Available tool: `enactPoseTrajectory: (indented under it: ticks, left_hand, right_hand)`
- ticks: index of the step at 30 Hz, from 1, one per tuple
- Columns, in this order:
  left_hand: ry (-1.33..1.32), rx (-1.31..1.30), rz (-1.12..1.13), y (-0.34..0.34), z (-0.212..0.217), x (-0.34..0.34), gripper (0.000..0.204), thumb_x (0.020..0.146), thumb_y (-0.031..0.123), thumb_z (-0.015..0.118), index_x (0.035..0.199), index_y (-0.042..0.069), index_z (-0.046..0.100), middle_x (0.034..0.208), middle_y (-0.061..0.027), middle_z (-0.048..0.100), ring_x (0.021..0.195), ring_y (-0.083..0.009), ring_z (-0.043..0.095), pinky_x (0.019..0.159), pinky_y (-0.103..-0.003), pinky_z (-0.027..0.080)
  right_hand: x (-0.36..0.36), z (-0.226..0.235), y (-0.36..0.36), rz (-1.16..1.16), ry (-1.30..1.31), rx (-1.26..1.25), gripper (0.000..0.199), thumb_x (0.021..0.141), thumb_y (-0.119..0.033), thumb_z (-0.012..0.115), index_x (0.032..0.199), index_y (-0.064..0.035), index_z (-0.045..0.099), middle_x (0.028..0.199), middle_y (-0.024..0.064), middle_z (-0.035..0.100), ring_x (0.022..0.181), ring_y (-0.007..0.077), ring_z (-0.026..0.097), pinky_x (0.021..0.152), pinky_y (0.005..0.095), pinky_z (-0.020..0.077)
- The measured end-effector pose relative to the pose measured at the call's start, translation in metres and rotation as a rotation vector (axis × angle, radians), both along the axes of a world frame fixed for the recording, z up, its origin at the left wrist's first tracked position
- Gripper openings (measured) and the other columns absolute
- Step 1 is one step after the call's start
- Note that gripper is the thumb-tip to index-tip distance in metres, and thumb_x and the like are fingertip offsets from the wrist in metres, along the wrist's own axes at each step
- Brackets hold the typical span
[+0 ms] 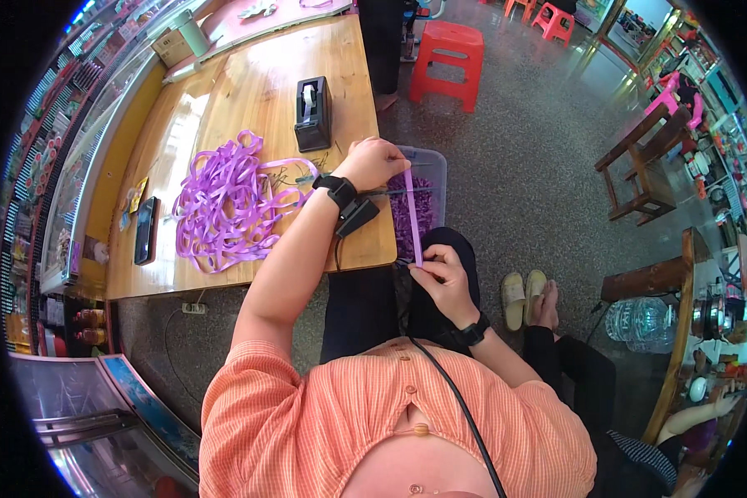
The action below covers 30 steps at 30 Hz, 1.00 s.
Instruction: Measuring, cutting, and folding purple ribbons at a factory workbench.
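On the wooden table [340,50] we have a tangled purple ribbon heap [220,207]; off its right edge, our translucent bin [441,184] holds purple pieces [424,209] (short cuttings, by their look). Our left hand [375,163] and right hand [445,278] pinch a ribbon strip [413,217] narrowly at its far and near ends, its long axis running straight toward us across the bin.

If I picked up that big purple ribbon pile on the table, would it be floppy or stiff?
The purple ribbon pile would probably be floppy, because it lies in lots of loose, bendy loops. It's likely light for its size, since the ribbon looks thin with gaps between loops. It might tangle too, as many loops cross each other.
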<state>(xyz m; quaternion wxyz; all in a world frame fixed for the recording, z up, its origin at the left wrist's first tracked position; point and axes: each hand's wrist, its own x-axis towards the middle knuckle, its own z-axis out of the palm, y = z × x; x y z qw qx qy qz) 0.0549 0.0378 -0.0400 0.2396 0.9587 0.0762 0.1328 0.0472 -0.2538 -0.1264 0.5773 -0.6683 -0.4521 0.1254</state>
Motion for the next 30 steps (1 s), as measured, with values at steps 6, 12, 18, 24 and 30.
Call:
enactPoseTrajectory:
  ticks: [6, 12, 18, 24, 30]
  left_hand:
    - [0.004, -0.035, -0.007, -0.005, 0.004, 0.001, 0.026, 0.089, 0.031, 0.071, 0.093, 0.006, 0.078, 0.092, -0.0150, 0.074, 0.093, -0.0341, 0.068, 0.086, -0.043, 0.053]
    - [-0.007, 0.008, 0.001, -0.003, 0.003, -0.002, 0.027, 0.089, 0.031, 0.071, 0.094, 0.005, 0.077, 0.093, -0.0153, 0.073, 0.092, -0.0341, 0.068, 0.085, -0.043, 0.054]
    - [-0.095, -0.260, 0.081, 0.000, 0.006, -0.007, 0.028, 0.089, 0.032, 0.070, 0.098, 0.007, 0.078, 0.092, -0.0161, 0.074, 0.090, -0.0338, 0.070, 0.083, -0.044, 0.054]
    - [-0.204, -0.363, 0.164, 0.002, 0.014, -0.005, 0.028, 0.092, 0.029, 0.069, 0.098, 0.002, 0.076, 0.085, -0.0176, 0.073, 0.080, -0.0293, 0.072, 0.074, -0.038, 0.055]
    - [-0.182, -0.454, 0.239, 0.003, 0.015, -0.012, 0.029, 0.092, 0.030, 0.069, 0.097, 0.002, 0.076, 0.084, -0.0184, 0.073, 0.079, -0.0298, 0.072, 0.073, -0.038, 0.055]
  right_hand:
    - [-0.005, 0.015, -0.006, 0.114, 0.471, -0.072, 0.020, 0.093, -0.005, 0.070, 0.112, -0.0011, 0.075, 0.098, 0.0016, 0.060, 0.072, 0.0096, 0.058, 0.065, 0.0212, 0.0465]
    - [0.020, 0.083, 0.010, 0.203, -0.072, 0.104, 0.020, 0.089, -0.006, 0.074, 0.109, -0.0031, 0.076, 0.082, 0.0027, 0.061, 0.077, 0.0138, 0.057, 0.068, 0.0276, 0.0450]
    - [0.088, 0.144, 0.081, 0.109, -0.260, 0.096, 0.025, 0.089, -0.009, 0.075, 0.114, -0.0064, 0.075, 0.099, 0.0032, 0.065, 0.079, 0.0102, 0.058, 0.070, 0.0267, 0.0475]
    - [0.166, 0.105, 0.153, 0.133, 0.005, -0.080, 0.028, 0.089, -0.014, 0.077, 0.114, -0.0004, 0.074, 0.091, 0.0015, 0.073, 0.073, 0.0038, 0.059, 0.065, 0.0198, 0.0475]
    - [0.151, 0.083, 0.173, 0.121, 0.323, -0.186, 0.021, 0.090, -0.016, 0.076, 0.108, -0.0062, 0.077, 0.088, -0.0012, 0.073, 0.069, 0.0026, 0.058, 0.063, 0.0201, 0.0484]
